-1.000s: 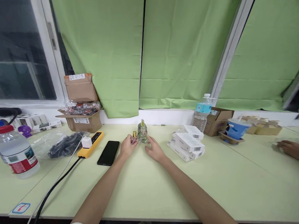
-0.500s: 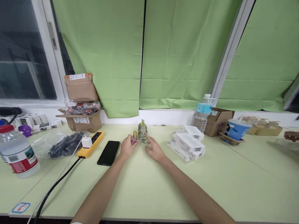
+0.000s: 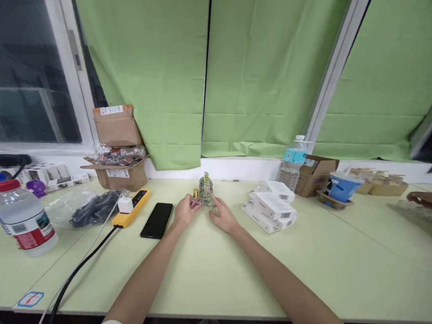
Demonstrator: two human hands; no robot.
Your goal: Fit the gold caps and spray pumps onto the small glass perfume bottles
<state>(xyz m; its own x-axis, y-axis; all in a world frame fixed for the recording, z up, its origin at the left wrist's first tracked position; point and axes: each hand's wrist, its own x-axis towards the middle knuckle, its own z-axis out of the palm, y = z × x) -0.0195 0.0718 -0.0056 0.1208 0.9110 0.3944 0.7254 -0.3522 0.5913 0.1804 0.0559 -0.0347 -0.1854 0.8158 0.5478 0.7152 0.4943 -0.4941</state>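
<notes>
A row of small clear glass bottles with gold tops runs away from me near the back middle of the table. My left hand is closed around a small pinkish glass bottle with a gold cap, at the near left end of the row. To the right, my right hand has its index finger stretched out against the nearest clear bottle, thumb apart from it. Its other fingers are partly hidden.
A black phone and a yellow power strip lie left of my hands. Stacked white boxes sit to the right, before a large water bottle. Further left stand a red-capped bottle and an open cardboard carton.
The pinkish bottle in my left hand has shifted very slightly right, toward the clear bottles. My right hand stays almost where it was.
</notes>
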